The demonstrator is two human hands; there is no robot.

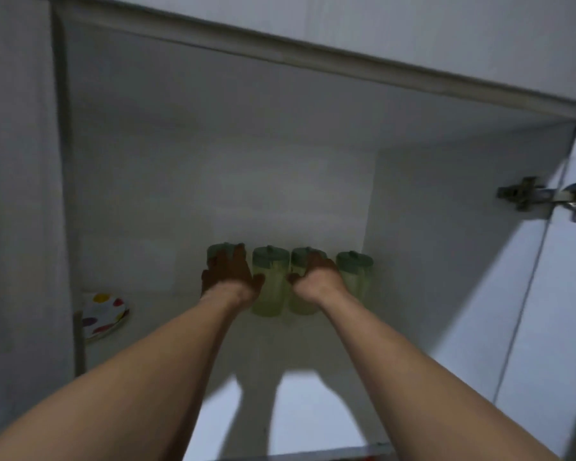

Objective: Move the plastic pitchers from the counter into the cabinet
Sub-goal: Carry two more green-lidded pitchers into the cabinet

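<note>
Several pale green plastic pitchers with dark green lids stand in a row at the back of the white cabinet's shelf (313,394). My left hand (228,276) rests against the leftmost pitcher (218,252), fingers spread over its lid and front. The second pitcher (268,284) stands free between my hands. My right hand (316,277) is pressed on the third pitcher (301,257), covering most of it. The rightmost pitcher (354,271) stands untouched near the right wall. Whether either hand grips or only touches is unclear in the blur.
A white plate with coloured dots (102,314) lies at the shelf's left side. The cabinet door (562,294) hangs open on the right, its metal hinge (526,196) on the side wall. The shelf floor in front of the pitchers is bare.
</note>
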